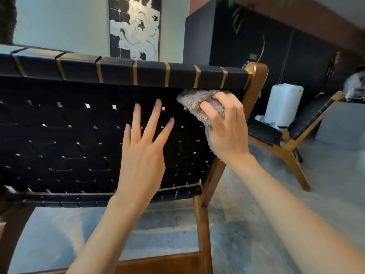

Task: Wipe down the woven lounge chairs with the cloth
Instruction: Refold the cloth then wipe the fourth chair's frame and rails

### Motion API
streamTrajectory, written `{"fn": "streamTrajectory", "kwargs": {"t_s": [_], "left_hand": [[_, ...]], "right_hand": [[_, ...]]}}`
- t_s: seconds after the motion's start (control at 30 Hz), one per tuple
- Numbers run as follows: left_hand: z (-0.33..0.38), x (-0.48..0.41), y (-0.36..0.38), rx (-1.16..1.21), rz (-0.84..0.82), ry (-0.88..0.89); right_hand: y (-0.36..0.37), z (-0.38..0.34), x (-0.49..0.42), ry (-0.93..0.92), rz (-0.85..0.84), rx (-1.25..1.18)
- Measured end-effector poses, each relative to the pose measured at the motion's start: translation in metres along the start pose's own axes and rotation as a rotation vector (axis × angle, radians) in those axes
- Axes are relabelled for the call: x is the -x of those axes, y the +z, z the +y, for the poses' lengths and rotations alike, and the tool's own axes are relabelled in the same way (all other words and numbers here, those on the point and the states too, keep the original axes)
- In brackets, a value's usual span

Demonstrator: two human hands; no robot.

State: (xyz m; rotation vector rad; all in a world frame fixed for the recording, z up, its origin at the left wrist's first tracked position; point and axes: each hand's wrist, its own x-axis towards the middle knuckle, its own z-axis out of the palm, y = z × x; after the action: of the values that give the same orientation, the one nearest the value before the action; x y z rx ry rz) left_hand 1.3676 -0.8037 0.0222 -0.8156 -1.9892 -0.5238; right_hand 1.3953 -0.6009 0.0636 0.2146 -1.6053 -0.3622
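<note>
A lounge chair with a black woven back (65, 139) and a brown wooden frame fills the left and middle; I see its back from behind. My right hand (227, 127) grips a grey-brown terry cloth (197, 101) against the upper right corner of the weave, just under the top rail. My left hand (144, 153) is spread with straight fingers in front of the weave, left of the cloth; contact with the weave is unclear.
A second woven lounge chair (308, 119) stands at the right on the grey floor, with a white appliance (282, 103) behind it. A dark cabinet wall (246, 40) and a black-and-white painting (134, 26) stand beyond. Open floor lies between the chairs.
</note>
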Motion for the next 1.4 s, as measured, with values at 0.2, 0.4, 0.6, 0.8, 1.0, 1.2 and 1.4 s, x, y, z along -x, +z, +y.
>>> {"fn": "streamTrajectory", "kwargs": {"t_s": [0.2,0.4,0.6,0.8,1.0,1.2,1.4], "left_hand": [[0.008,0.002,0.005,-0.064,-0.009,0.026],[-0.003,0.004,0.019,0.003,-0.023,-0.026],[-0.002,0.004,0.015,0.040,0.037,-0.037],[-0.008,0.003,0.015,0.053,0.112,-0.048],[-0.021,0.007,0.029,0.084,0.088,-0.043],[-0.021,0.014,0.043,0.115,0.074,-0.042],[-0.028,0.028,0.057,0.103,0.037,-0.047]], "right_hand": [[0.014,-0.011,0.010,0.101,-0.070,0.023],[0.023,-0.024,0.036,0.135,-0.125,-0.010],[-0.013,-0.027,0.019,0.039,0.031,-0.096],[0.003,-0.030,0.010,0.081,-0.012,0.033],[0.027,-0.041,0.010,0.235,-0.143,-0.051],[0.042,-0.042,0.030,0.272,-0.097,-0.122],[0.056,-0.059,0.097,0.296,-0.234,-0.134]]}}
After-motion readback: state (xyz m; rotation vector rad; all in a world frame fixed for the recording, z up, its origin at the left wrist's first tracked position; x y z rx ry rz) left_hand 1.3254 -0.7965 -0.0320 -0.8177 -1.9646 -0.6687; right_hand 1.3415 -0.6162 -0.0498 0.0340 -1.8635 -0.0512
